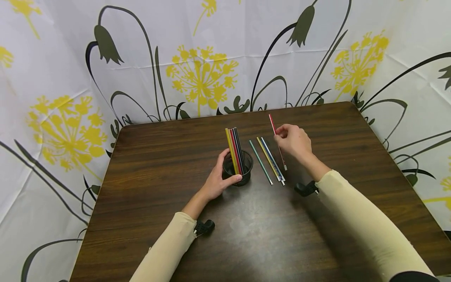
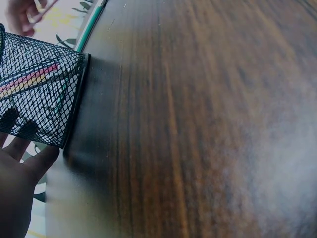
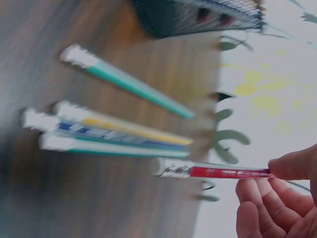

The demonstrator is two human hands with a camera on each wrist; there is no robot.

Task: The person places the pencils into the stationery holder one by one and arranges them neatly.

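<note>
On both sides of the right hand, a pinched red pencil protrudes.

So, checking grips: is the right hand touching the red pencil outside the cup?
Touching. Right wrist view: right hand pinches the red pencil between thumb and fingers.
</note>
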